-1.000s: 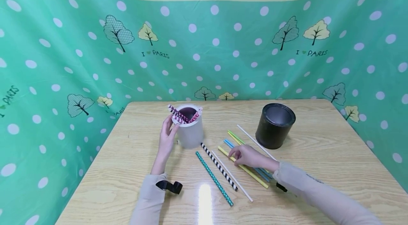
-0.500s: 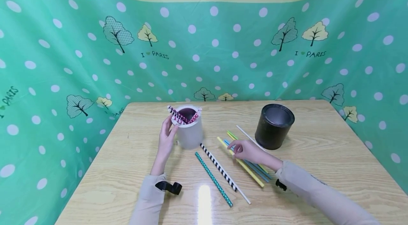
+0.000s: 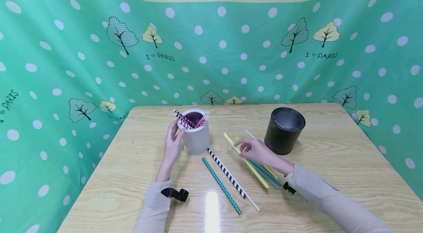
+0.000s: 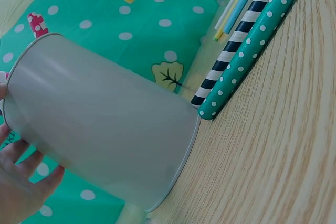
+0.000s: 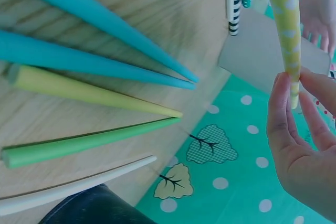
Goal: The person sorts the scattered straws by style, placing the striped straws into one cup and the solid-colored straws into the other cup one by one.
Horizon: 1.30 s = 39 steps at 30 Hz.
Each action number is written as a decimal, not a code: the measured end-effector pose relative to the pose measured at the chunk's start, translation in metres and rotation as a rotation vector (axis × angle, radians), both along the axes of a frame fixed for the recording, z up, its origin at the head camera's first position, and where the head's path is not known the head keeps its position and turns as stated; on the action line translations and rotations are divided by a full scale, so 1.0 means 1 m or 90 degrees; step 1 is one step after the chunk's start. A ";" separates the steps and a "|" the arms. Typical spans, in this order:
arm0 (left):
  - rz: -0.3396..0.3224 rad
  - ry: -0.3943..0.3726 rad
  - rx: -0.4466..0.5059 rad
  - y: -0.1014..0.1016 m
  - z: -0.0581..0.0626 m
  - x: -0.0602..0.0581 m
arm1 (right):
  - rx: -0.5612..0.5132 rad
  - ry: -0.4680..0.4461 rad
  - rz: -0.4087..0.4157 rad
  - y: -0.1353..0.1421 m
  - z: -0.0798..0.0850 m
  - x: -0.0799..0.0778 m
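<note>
My left hand (image 3: 172,143) holds the white can (image 3: 197,141) at its left side, near the rim. Pink-and-white and dark patterned paper straws (image 3: 185,120) lean inside the can. Over the right group of straws, my right hand (image 3: 255,150) pinches a yellow paper straw with white dots (image 5: 289,30) between thumb and fingers. That straw slants, raised over the others. Under and beside it lie blue straws (image 5: 94,59), a plain yellow straw (image 5: 84,90), a green straw (image 5: 94,136) and a thin white straw (image 5: 79,184).
A black can (image 3: 283,135) stands behind my right hand. In front of the white can lie a teal dotted straw (image 3: 220,184), a black-and-white striped straw (image 3: 228,175) and another thin white straw (image 3: 252,203). A green dotted curtain (image 3: 185,75) hangs behind the wooden table (image 3: 109,185).
My right hand has lifted the yellow dotted straw off the table and moved it slightly away from me. The left hand keeps its place on the white can.
</note>
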<state>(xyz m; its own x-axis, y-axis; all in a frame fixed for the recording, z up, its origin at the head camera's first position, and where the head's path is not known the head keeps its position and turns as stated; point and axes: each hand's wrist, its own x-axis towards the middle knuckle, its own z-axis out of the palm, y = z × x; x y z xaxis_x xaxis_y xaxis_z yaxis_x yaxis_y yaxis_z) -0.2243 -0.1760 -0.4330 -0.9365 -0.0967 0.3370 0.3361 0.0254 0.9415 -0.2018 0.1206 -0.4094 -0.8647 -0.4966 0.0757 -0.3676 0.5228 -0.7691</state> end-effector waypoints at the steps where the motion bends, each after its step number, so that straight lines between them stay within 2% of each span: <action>1: 0.000 0.000 0.001 0.000 0.000 0.000 | -0.001 -0.001 -0.005 -0.001 0.001 0.000; 13: -0.008 0.000 0.005 0.000 0.003 0.002 | -0.063 0.006 -0.030 -0.010 0.020 -0.001; 20: -0.006 0.006 0.007 -0.001 0.000 0.000 | -0.085 0.005 -0.053 -0.019 0.032 -0.004; 28: -0.008 -0.001 0.003 -0.001 0.001 0.000 | -0.137 0.025 -0.062 -0.032 0.073 0.013; 30: -0.006 -0.005 0.001 -0.001 0.001 0.000 | -0.153 0.025 -0.071 -0.034 0.075 0.012; 39: -0.006 -0.004 0.005 -0.001 0.001 0.000 | -0.230 0.029 -0.113 -0.040 0.065 -0.003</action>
<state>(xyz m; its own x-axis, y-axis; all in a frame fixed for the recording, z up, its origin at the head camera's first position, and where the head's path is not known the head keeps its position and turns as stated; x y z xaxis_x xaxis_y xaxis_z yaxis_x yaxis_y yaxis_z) -0.2248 -0.1767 -0.4323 -0.9397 -0.0909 0.3297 0.3297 0.0156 0.9440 -0.2050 0.0808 -0.3448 -0.9262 -0.2746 0.2583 -0.3341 0.2807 -0.8998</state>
